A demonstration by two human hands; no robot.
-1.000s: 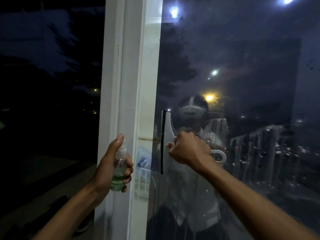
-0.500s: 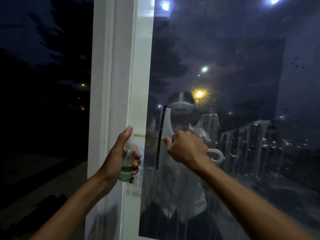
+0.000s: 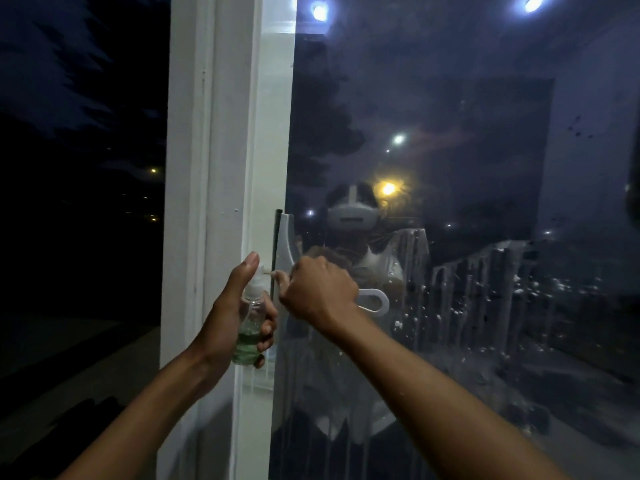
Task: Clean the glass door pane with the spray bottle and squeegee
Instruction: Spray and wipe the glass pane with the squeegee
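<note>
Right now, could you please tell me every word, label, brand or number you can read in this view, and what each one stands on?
None can be read.
Spray bottle, held in the left hand: clear with green liquid, no label visible.
Squeegee, held in the right hand: plain white with a dark blade, no marking visible.
Door frame and glass pane: no text, only reflections, drips and specks.

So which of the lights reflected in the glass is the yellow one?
The glow just right of the reflected headset, mid-pane. The two ceiling lights at the top and the small one above it are white.
</note>
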